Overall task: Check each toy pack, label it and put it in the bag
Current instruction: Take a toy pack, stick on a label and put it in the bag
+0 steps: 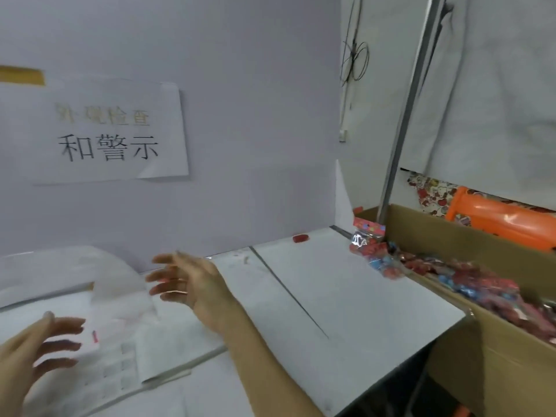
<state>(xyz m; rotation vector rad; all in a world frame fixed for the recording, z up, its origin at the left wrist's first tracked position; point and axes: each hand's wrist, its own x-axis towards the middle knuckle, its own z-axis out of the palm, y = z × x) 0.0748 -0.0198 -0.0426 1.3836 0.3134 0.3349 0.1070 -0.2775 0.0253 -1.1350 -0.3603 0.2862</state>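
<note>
Head view: we are holding both hands above the white tabletop point(346, 296), and neither grip is holding anything. Our left hand point(27, 353) is hovering at the lower left with its grip spread, fingers straight and fanned toward the right. Our right hand point(192, 284) is reaching in from the lower right, forearm crossing the tabletop, its grip also spread, fingers pointing left and apart from one another.

Between and just beyond the two hands a clear bag point(69, 275) is lying on the tabletop; the right fingertips are sitting near its edge, though we cannot tell whether they are touching it. Below the left hand's fingers a white label sheet point(120, 356) is lying flat, with a small red mark just right of those fingers.

Well to the right of the right hand, toy packs point(469, 281) in red and blue are filling an open cardboard box point(496, 371) beside the tabletop, and one pack point(365, 236) is sitting at the box's far corner, spilling onto the tabletop edge. A small red piece point(301, 238) is lying on the tabletop near that pack. On the wall above the hands a paper sign point(105, 133) is hanging.
</note>
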